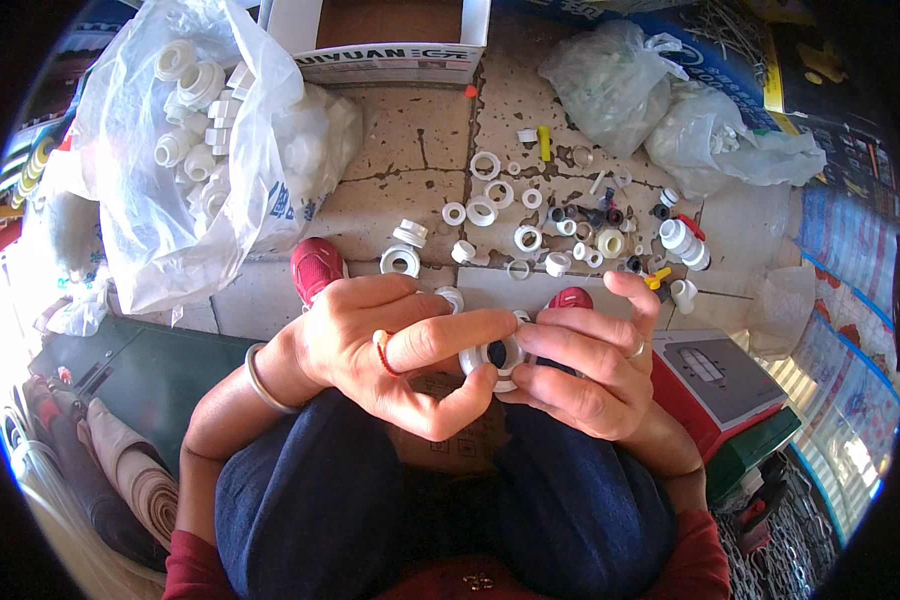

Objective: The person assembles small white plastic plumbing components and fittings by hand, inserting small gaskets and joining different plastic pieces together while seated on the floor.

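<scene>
Head | hands (490, 350) grip white ring (497, 357) | loose fittings (560, 235) beyond

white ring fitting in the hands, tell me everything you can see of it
The white ring fitting is a round collar with a dark open centre, seemingly smooth moulded plastic. It is held above the person's lap, its opening turned roughly up toward the camera. The left hand pinches it between forefinger and thumb from the left; the right hand closes its fingers on it from the right. Fingers hide much of its rim, so any threads or separate parts cannot be told. Similar loose white rings lie on the floor beyond.
</scene>
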`<state>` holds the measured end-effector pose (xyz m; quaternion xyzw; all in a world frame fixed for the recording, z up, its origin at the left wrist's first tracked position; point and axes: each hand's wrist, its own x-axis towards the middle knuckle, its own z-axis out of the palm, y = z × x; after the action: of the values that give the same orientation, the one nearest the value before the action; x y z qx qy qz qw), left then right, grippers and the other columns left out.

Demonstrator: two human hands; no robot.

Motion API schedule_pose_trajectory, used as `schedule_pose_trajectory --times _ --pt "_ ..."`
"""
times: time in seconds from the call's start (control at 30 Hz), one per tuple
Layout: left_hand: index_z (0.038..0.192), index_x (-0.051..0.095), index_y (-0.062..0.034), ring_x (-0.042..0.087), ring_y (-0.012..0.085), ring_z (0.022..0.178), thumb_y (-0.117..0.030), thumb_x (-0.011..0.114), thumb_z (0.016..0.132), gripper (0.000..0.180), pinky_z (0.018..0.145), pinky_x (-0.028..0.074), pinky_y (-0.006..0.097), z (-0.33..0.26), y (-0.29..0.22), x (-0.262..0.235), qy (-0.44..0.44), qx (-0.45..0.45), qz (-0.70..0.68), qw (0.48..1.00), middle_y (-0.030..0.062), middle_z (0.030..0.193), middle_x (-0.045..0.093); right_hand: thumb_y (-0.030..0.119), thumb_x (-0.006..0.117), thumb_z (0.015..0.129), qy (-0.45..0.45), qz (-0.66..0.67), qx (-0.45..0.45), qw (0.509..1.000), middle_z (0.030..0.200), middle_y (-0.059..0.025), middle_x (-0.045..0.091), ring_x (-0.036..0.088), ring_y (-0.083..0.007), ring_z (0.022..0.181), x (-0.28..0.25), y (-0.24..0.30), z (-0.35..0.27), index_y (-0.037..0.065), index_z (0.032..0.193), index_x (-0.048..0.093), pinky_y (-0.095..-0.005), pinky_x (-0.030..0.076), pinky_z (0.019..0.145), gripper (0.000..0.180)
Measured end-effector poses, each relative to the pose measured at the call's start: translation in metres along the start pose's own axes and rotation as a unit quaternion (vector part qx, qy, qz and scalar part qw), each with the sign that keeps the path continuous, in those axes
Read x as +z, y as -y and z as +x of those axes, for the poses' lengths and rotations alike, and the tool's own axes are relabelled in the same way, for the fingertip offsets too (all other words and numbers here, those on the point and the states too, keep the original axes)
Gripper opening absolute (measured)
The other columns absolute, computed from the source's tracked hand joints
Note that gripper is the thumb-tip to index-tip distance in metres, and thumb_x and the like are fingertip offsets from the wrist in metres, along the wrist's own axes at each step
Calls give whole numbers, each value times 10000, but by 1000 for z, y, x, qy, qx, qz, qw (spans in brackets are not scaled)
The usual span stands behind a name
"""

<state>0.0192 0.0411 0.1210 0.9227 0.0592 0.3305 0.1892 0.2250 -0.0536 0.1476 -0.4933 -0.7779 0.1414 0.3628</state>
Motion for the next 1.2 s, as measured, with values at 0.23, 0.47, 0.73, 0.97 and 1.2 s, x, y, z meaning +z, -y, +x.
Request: schedule_pose_trajectory --times 0.23,0.47,0.73,0.97,1.2 --pt "985 457 -161 611 147 617 -104 635 744 305 476 441 234 -1 -1 0 -9 5 -6 1000 101 988 612 285 688 768 -3 -29 -21 999 896 26 655 594 -102 800 -2 2 3 161 864 620 -409 380 904 171" --pt "958 522 -82 513 81 483 -99 642 706 280 393 391 201 0 -5 8 -43 -38 -56 997 83 968 619 262 704 751 -6 -17 -34 999 843 27 636 579 -107 763 -1 -1 3 144 856 628 -354 426 840 176" --pt "960 526 -135 482 57 452 -70 639 708 283 386 381 193 4 -7 6 -23 -39 -41 998 58 955 611 263 731 718 -1 -3 -22 1000 833 47 599 551 -104 759 -2 0 -2 134 873 654 -357 428 828 215" --pt "929 468 -154 513 55 478 -81 646 731 276 383 377 180 -3 -6 12 -51 -39 -32 997 59 947 605 216 708 722 32 11 -20 999 889 41 590 557 -97 779 -1 -3 -2 162 943 656 -401 412 869 233" --pt "942 473 -124 607 135 584 -75 617 760 237 451 425 217 -1 -7 5 -24 -22 -19 999 116 956 629 157 676 728 9 -19 -44 999 896 37 579 568 -96 795 -1 2 -2 167 924 637 -434 387 904 200"
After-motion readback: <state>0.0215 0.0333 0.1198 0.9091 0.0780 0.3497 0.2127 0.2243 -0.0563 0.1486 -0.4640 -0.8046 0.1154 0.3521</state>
